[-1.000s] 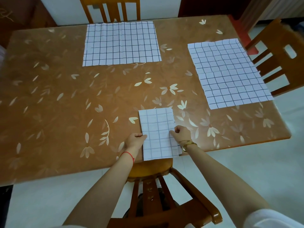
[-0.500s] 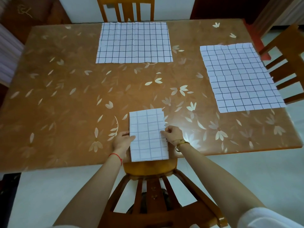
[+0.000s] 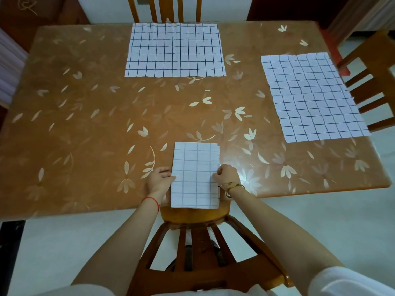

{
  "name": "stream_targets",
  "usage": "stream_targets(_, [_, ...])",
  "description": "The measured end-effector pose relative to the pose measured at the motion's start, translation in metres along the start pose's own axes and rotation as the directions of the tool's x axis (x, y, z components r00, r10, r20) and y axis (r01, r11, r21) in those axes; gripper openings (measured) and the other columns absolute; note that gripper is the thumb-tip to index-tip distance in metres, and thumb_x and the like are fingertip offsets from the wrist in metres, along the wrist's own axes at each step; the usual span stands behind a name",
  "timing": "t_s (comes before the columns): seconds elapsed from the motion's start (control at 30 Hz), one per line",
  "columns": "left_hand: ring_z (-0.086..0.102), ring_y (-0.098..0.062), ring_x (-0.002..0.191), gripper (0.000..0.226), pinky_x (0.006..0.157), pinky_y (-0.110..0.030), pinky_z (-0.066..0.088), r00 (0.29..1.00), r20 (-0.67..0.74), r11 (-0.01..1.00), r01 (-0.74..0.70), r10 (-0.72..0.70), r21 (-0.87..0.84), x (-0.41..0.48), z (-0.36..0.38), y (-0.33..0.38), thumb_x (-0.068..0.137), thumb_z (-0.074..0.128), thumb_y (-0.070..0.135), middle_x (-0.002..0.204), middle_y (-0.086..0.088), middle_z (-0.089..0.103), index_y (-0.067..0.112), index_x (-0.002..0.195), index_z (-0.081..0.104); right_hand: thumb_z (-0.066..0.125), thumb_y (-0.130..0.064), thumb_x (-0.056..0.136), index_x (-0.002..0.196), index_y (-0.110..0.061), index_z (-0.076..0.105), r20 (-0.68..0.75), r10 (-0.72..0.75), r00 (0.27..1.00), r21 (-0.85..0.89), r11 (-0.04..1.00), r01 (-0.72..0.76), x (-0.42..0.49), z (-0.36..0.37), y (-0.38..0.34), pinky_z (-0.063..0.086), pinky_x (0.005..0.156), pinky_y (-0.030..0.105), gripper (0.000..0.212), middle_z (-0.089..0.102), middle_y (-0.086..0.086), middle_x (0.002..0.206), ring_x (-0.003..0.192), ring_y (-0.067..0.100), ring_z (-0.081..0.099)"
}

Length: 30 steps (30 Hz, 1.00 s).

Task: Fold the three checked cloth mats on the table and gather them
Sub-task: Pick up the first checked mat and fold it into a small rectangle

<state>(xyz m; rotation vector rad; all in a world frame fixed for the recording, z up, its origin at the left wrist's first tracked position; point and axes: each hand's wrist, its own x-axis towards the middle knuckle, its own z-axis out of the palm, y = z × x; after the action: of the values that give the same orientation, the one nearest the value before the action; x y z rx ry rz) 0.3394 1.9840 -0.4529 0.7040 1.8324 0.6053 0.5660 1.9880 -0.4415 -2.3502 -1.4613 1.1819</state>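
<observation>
A folded white checked mat [image 3: 195,174] lies at the near edge of the brown flowered table [image 3: 85,124], its near end hanging slightly over the edge. My left hand [image 3: 159,180] pinches its left edge, thumb on top. My right hand [image 3: 226,175] grips its right edge with curled fingers. A second checked mat [image 3: 175,50] lies flat and unfolded at the far middle of the table. A third checked mat [image 3: 312,95] lies spread out at the right side.
A wooden chair [image 3: 192,242] stands between me and the table's near edge. Another chair [image 3: 166,9] is at the far side and a third chair [image 3: 376,77] at the right. White floor lies below.
The folded mat and both hands have stayed in place at the near edge; only my head has shifted, bringing the whole table more into the centre.
</observation>
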Motion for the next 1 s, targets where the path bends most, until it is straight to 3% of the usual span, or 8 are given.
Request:
stream_targets(0.13, [0.068, -0.024, 0.098, 0.041, 0.09, -0.046, 0.057, 1.0, -0.022, 1.0, -0.008, 0.008, 0.004, 0.0, 0.0, -0.002, 0.076, 0.077, 0.0, 0.101, -0.004, 0.07, 0.016, 0.112, 0.063, 0.058, -0.004, 0.08, 0.065, -0.014, 0.048, -0.045, -0.012, 0.999, 0.036, 0.999, 0.014, -0.001, 0.004, -0.002, 0.039, 0.064, 0.024, 0.021, 0.057, 0.002, 0.077, 0.074, 0.019, 0.052])
stream_targets(0.27, [0.067, -0.024, 0.1, 0.039, 0.088, -0.047, 0.058, 0.996, -0.084, 0.999, -0.014, 0.01, -0.044, 0.002, -0.005, -0.004, 0.078, 0.078, 0.005, 0.101, -0.001, 0.069, 0.019, 0.109, 0.062, 0.06, -0.007, 0.08, 0.071, -0.011, 0.05, -0.092, -0.124, 0.988, 0.105, 0.986, 0.133, 0.001, 0.005, -0.009, 0.036, 0.056, 0.023, 0.014, 0.05, -0.005, 0.065, 0.062, 0.012, 0.047])
stream_targets(0.37, [0.067, -0.023, 0.1, 0.041, 0.089, -0.047, 0.057, 0.993, -0.113, 0.999, -0.038, 0.034, -0.037, 0.002, -0.011, -0.004, 0.078, 0.078, 0.006, 0.1, -0.001, 0.069, 0.016, 0.114, 0.061, 0.062, -0.01, 0.079, 0.07, -0.012, 0.051, -0.095, -0.156, 0.983, 0.082, 0.983, 0.163, 0.004, 0.006, -0.014, 0.036, 0.055, 0.022, 0.014, 0.052, -0.004, 0.069, 0.064, 0.014, 0.05])
stream_targets(0.53, [0.064, -0.019, 0.096, 0.043, 0.089, -0.039, 0.056, 0.989, -0.072, 0.986, -0.122, 0.131, 0.117, -0.005, -0.015, -0.001, 0.079, 0.077, 0.008, 0.097, 0.003, 0.067, 0.013, 0.119, 0.06, 0.059, -0.009, 0.08, 0.08, -0.008, 0.057, -0.057, -0.12, 0.991, -0.03, 0.993, 0.118, 0.009, 0.014, -0.009, 0.04, 0.064, 0.025, 0.002, 0.052, 0.005, 0.09, 0.073, 0.019, 0.051])
stream_targets(0.7, [0.066, -0.02, 0.094, 0.042, 0.084, -0.037, 0.057, 0.977, -0.009, 0.951, -0.206, 0.213, 0.232, -0.006, -0.015, 0.001, 0.08, 0.076, 0.005, 0.099, 0.001, 0.066, 0.014, 0.117, 0.06, 0.052, 0.005, 0.08, 0.086, -0.006, 0.053, -0.072, -0.156, 0.985, 0.013, 0.987, 0.158, 0.004, 0.017, -0.008, 0.036, 0.068, 0.023, 0.012, 0.046, 0.006, 0.093, 0.074, 0.019, 0.045])
stream_targets(0.77, [0.065, -0.02, 0.093, 0.042, 0.084, -0.038, 0.057, 0.961, 0.012, 0.912, -0.266, 0.277, 0.313, -0.004, -0.017, 0.002, 0.08, 0.076, 0.006, 0.106, -0.002, 0.066, 0.016, 0.117, 0.06, 0.05, 0.008, 0.079, 0.087, -0.008, 0.048, -0.085, -0.16, 0.983, 0.067, 0.984, 0.166, 0.001, 0.018, -0.006, 0.036, 0.066, 0.024, 0.018, 0.045, 0.005, 0.092, 0.075, 0.02, 0.045])
stream_targets(0.83, [0.06, -0.021, 0.106, 0.046, 0.092, -0.041, 0.055, 0.928, 0.038, 0.833, -0.351, 0.371, 0.428, 0.001, -0.018, 0.003, 0.081, 0.076, 0.011, 0.119, -0.003, 0.061, 0.018, 0.122, 0.058, 0.052, 0.007, 0.077, 0.097, -0.006, 0.046, -0.1, -0.192, 0.976, 0.099, 0.974, 0.202, -0.002, 0.019, -0.005, 0.039, 0.068, 0.027, 0.025, 0.045, 0.006, 0.097, 0.08, 0.02, 0.046])
stream_targets(1.0, [0.028, -0.027, 0.142, 0.061, 0.116, -0.048, 0.028, 0.798, 0.243, 0.542, -0.564, 0.552, 0.623, 0.021, -0.023, 0.019, 0.091, 0.059, 0.015, 0.152, 0.001, 0.038, 0.021, 0.148, 0.038, 0.057, -0.01, 0.074, 0.132, -0.005, 0.046, -0.196, -0.438, 0.877, -0.24, 0.889, 0.39, 0.005, 0.019, -0.013, 0.046, 0.093, 0.039, 0.059, 0.048, 0.012, 0.128, 0.11, 0.029, 0.046])
